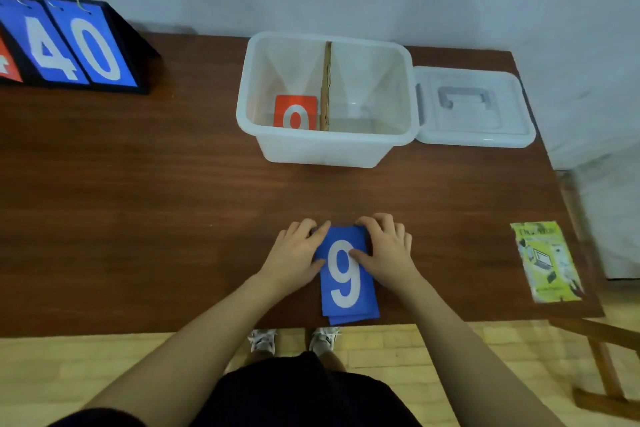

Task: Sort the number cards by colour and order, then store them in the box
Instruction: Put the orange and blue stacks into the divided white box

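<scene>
Both hands, left (300, 246) and right (387, 246), pinch the blue card stack (348, 283) at lower centre; uneven lower cards could slip out when lifted toward the box (325, 146).

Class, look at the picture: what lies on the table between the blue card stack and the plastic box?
Nothing: the head view shows only bare brown table between the blue card stack and the plastic box.

Even, fairly bright indoor light with soft, faint shadows — the whole view is slightly soft, and wide-angle distortion bends the counter (138, 184) edges.
</scene>
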{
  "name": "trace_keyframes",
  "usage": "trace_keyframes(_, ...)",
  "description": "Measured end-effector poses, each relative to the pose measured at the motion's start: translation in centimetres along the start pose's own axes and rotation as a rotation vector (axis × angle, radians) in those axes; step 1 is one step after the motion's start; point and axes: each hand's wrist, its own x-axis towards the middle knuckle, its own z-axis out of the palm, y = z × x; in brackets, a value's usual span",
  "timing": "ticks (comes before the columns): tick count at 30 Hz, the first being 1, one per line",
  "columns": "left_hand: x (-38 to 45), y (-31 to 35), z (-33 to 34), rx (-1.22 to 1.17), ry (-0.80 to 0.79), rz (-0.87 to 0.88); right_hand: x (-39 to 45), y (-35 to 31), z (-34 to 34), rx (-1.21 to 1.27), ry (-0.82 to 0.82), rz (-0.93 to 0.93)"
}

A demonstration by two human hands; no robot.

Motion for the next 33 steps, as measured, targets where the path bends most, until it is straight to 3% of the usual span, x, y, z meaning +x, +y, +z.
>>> trace_keyframes(9, 0.4, 0.8, 0.1, -0.118, 0.05, -0.036, 0.5, -0.4, 0.2, 0.089, 0.011, -0.067)
trace_keyframes(17, 0.0, 1.0, 0.5, -0.131, 0.04, -0.074, 1.3, -0.5, -0.4, 0.043, -0.114, -0.068)
trace_keyframes(26, -1.1, 1.3, 1.8, -0.148, 0.202, -0.069, -0.6, -0.3, 0.2, 0.368, -0.029, -0.137)
trace_keyframes(30, -1.0, 2.1, 1.0, -0.361, 0.258, -0.059, -0.9, 0.0, -0.1, 0.446, 0.008, -0.231)
trace_keyframes(33, -0.8, 3.0, -0.7, -0.486, 0.396, -0.047, -0.9, -0.1, -1.6, 0.51, 0.125, -0.293)
